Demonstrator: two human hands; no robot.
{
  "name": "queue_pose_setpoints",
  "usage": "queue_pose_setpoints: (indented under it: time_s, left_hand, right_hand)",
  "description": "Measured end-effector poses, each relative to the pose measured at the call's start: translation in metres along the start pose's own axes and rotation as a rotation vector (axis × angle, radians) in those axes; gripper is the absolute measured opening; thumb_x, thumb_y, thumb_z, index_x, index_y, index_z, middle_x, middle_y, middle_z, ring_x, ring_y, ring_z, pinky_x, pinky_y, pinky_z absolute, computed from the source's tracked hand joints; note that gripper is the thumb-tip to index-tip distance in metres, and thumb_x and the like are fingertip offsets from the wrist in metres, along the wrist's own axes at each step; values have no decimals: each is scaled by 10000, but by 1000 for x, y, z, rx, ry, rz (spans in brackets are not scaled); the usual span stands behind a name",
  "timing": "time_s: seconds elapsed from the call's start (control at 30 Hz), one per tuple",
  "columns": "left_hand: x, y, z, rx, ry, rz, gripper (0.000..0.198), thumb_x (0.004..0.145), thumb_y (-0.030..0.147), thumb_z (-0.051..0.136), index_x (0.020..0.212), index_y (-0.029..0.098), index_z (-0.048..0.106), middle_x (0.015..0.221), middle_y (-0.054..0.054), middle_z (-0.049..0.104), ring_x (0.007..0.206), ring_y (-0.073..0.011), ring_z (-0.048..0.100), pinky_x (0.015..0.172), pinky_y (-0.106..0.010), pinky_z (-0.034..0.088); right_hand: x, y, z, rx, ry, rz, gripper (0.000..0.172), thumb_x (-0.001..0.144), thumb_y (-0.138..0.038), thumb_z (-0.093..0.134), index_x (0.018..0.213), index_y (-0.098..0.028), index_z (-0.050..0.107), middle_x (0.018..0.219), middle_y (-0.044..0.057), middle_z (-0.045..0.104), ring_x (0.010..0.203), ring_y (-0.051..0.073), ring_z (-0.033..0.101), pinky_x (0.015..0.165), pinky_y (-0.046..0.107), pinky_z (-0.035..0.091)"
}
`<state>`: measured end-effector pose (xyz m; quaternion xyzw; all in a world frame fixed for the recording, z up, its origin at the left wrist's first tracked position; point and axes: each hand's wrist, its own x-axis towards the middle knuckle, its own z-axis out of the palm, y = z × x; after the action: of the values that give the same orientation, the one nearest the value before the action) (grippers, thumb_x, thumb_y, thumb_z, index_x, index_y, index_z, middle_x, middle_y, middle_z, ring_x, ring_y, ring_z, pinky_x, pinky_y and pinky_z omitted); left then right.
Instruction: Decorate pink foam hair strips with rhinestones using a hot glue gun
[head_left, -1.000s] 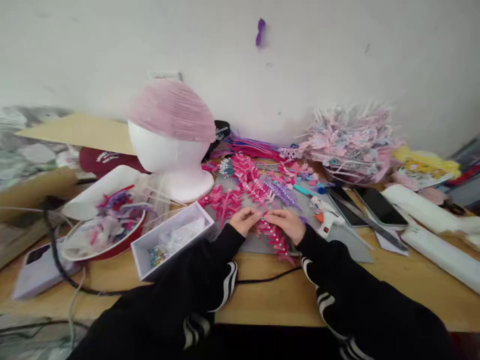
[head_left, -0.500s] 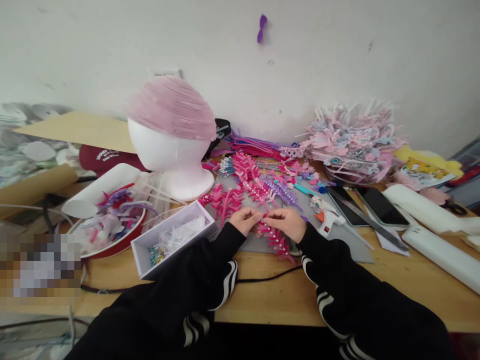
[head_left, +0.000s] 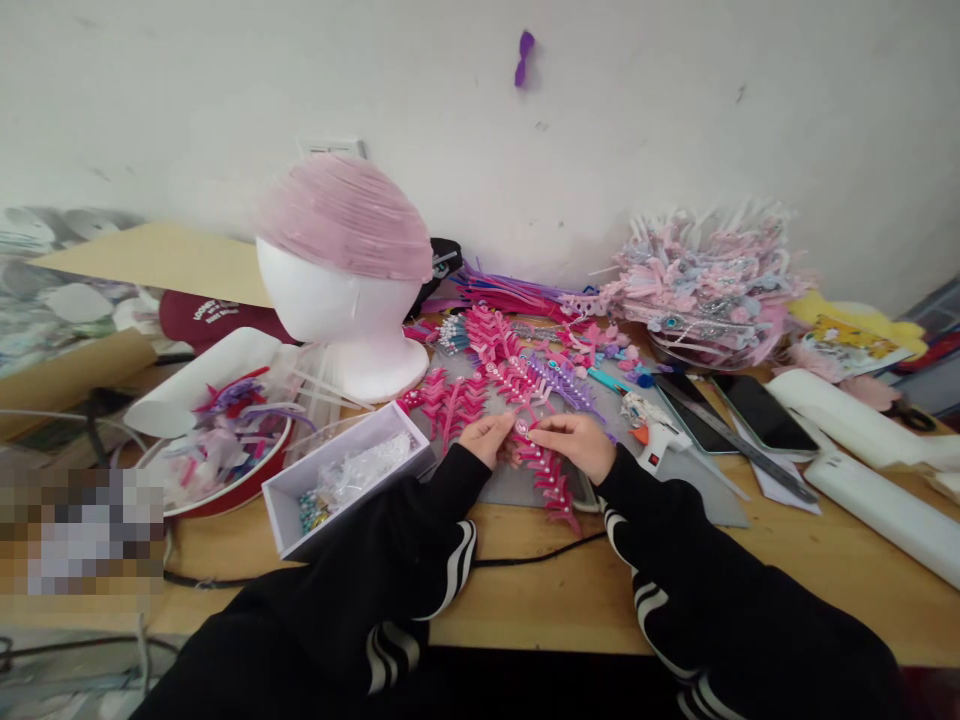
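Observation:
Between my two hands is a pink pipe-cleaner piece (head_left: 551, 485) shaped like a leafy branch, with pearl beads along its middle and a round gem at its top. My left hand (head_left: 487, 438) pinches it beside the gem. From the other side, my right hand (head_left: 577, 442) grips it between thumb and fingertips. The lower end hangs toward the table's front. Similar pink branches (head_left: 454, 400) lie just beyond on a grey mat (head_left: 499, 490), along with a purple one (head_left: 562, 380). A glue gun (head_left: 660, 435) rests right of my right hand.
A white mannequin head (head_left: 337, 310) with a pink cap stands at back left. Near my left arm sit a white box (head_left: 285, 510) of beads and a red-rimmed bowl (head_left: 225, 500). To the right lie two phones (head_left: 765, 410), a metal ruler (head_left: 739, 435) and white rolls (head_left: 885, 510).
The round gem now shows between my fingertips, where it was mostly covered. The branch's lower end has swung slightly left, and my right fingers have shifted a little.

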<state>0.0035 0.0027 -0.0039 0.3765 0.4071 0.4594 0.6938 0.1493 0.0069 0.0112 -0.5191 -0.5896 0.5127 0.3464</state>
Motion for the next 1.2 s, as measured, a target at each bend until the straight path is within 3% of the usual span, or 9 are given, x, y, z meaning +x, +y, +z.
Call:
queue_pose_setpoints:
  time_s: [0.13, 0.3, 0.43, 0.53, 0.73, 1.03, 1.2]
  left_hand:
    - [6, 0, 0, -92, 42, -34, 331, 657, 447, 571, 696, 124, 509, 434, 30, 532, 348, -84, 489, 364, -201, 395]
    - [15, -4, -3, -19, 44, -93, 309, 540, 375, 673, 611, 129, 500, 405, 35, 525, 356, -93, 511, 373, -187, 385]
    - [14, -8, -5, 24, 12, -9, 350, 447, 354, 720, 588, 134, 488, 388, 52, 512, 369, -77, 497, 391, -174, 387]
    - [11, -9, -6, 9, 1, 76, 334, 471, 344, 715, 602, 132, 493, 429, 66, 510, 394, -56, 491, 419, -170, 398]
    - [13, -5, -10, -19, 76, 90, 305, 512, 325, 699, 622, 135, 487, 433, 60, 507, 399, -56, 492, 425, -169, 389]
    - [14, 12, -16, -261, 245, 249, 250, 549, 246, 683, 649, 145, 477, 500, 75, 521, 486, -37, 527, 524, -156, 435]
    - [15, 10, -20, -310, 281, 293, 234, 570, 234, 664, 651, 156, 459, 500, 83, 519, 480, -31, 522, 546, -160, 448]
  right_hand:
    - [1, 4, 0, 99, 57, 25, 211, 550, -336, 656, 636, -143, 641, 540, -37, 559, 500, 66, 439, 535, 220, 342]
    - [5, 9, 2, 238, 174, 87, 254, 530, -383, 676, 630, -151, 649, 482, -37, 540, 441, 63, 423, 468, 213, 336]
    - [7, 8, 3, 393, 193, 150, 278, 573, -439, 653, 574, -161, 631, 497, -14, 567, 437, 74, 463, 452, 212, 360]
    - [6, 5, 2, 421, 188, 188, 244, 636, -413, 625, 607, -171, 642, 550, -2, 601, 451, 76, 485, 454, 207, 379]
    - [4, 3, 0, 352, 104, 172, 315, 723, -441, 534, 686, -152, 654, 689, 49, 641, 488, 81, 511, 464, 208, 407]
    - [5, 12, -3, 159, -55, 78, 380, 621, -522, 582, 573, -146, 557, 485, -30, 514, 459, 71, 467, 492, 218, 387]
    - [-1, 4, -12, 54, -134, 111, 364, 538, -411, 679, 755, -130, 601, 610, -8, 593, 481, 76, 488, 472, 219, 384]
